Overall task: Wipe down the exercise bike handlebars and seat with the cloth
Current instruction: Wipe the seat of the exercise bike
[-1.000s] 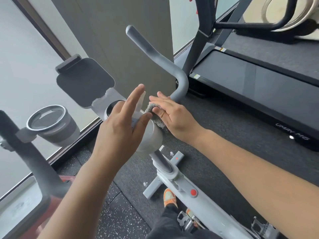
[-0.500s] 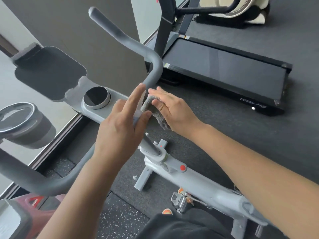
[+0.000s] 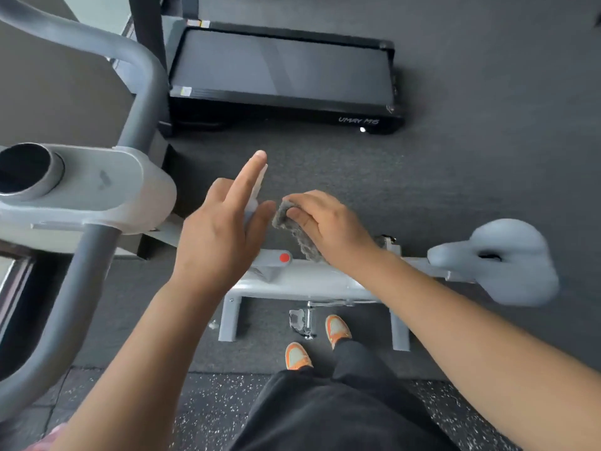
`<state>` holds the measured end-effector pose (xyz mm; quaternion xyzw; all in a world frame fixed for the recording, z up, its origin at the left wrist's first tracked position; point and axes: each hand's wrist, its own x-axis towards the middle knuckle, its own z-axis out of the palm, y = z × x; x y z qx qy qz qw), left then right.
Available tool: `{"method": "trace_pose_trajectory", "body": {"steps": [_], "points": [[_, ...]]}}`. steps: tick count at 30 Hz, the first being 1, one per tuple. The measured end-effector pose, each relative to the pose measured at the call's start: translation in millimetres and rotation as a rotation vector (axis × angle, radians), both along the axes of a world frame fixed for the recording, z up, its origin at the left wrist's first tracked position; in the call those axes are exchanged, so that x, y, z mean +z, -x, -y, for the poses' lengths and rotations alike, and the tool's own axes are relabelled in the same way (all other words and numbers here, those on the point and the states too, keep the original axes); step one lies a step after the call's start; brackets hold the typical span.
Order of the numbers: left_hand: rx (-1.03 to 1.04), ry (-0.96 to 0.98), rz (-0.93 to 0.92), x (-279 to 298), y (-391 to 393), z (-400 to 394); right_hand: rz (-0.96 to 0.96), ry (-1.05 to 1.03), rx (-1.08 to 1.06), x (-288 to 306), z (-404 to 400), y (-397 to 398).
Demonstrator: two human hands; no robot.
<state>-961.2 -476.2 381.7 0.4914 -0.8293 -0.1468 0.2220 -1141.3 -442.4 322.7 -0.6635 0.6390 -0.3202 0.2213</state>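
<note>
Between surfaces: right hand (image 3: 328,222) pinching fuzzy grey cloth (image 3: 294,234); left hand (image 3: 221,232) gripping something pale, forefinger extended. Next: carry cloth toward 3 o'clock, onto padded grey seat (image 3: 507,262).

arms (image 3: 461,323): bare, no sleeves | trousers (image 3: 341,415): black – loose | shoes (image 3: 297,355): orange and white – pair

White lettering on the treadmill's (image 3: 279,73) black front edge reads "UMAY M5", though it is blurred. No other text is legible.
</note>
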Motion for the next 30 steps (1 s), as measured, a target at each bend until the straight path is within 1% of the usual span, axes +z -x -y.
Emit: {"method": "trace_pose_trajectory", "body": {"steps": [6, 15, 21, 27, 30], "points": [[-0.182, -0.027, -0.001, -15.2, 50.3, -13.8, -0.05, -0.109, -0.126, -20.7, -49.0, 28.9], [-0.403, -0.037, -0.007, -31.0, 136.3, -49.5, -0.056, -0.146, -0.344, -31.8, -125.4, 102.3], [-0.47, -0.067, 0.013, -44.3, 190.1, -81.3, -0.045, -0.144, -0.509, -41.4, -185.6, 166.6], [-0.523, -0.127, 0.07, -64.8, 250.6, -113.2, -0.058, -0.22, -0.637, -56.3, -238.1, 232.0], [-0.53, -0.135, 0.112, -75.8, 275.7, -124.7, -0.03, -0.236, -0.705, -61.6, -256.7, 259.8]]}}
